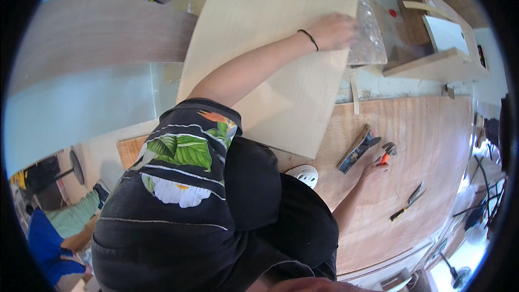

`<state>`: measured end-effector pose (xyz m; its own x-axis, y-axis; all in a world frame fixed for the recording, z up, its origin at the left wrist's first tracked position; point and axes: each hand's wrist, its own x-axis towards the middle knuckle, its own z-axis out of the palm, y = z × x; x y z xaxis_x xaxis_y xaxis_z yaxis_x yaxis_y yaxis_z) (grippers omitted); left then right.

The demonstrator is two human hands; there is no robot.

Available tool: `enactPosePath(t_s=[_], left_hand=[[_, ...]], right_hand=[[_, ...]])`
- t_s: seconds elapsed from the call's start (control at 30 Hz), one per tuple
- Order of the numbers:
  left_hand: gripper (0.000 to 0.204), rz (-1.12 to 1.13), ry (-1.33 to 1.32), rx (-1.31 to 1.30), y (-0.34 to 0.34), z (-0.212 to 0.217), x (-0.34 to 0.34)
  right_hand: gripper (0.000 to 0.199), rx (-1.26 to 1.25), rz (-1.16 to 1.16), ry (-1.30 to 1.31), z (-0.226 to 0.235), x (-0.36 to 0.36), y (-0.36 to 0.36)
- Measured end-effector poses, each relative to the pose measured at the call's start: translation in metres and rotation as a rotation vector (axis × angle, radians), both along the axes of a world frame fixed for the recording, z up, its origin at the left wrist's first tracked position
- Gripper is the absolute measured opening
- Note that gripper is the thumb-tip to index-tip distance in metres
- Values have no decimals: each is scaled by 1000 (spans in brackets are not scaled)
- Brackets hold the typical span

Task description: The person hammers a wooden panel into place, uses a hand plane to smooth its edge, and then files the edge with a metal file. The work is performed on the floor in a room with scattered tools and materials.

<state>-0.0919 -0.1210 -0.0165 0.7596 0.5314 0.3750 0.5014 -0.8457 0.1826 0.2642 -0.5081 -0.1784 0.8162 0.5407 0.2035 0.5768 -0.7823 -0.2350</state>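
Observation:
A large pale wooden panel point(270, 16) stretches away in front of me, its narrow near end beside my knee. My left hand point(334, 31), with a dark cord at its wrist, lies at the panel's right edge; its fingers are smeared by motion. Lower right, my right hand point(374, 171) is closed round the orange handle of a claw hammer point(388, 154), just above a reddish-brown plywood sheet point(427, 146). Left of the hammer lies a long narrow tool or block point(354, 150) with dark parts, its kind unclear. A yellow-and-black handled cutting tool point(406, 205) rests nearer me.
Plastic-wrapped material point(368, 35) sits right of the panel. Beyond it stands a partly built wooden piece point(438, 65) with a white panel. A brown curved board point(102, 38) is at left. My white clog point(304, 175) is beside the plywood. Another person's blue garment point(46, 246) shows lower left.

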Motion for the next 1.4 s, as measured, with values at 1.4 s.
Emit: enactPosePath(t_s=[1.4], left_hand=[[68, 1220, -665, -1139, -150, 26, -308]], right_hand=[[60, 187, 526, 1120, 168, -268, 174]])
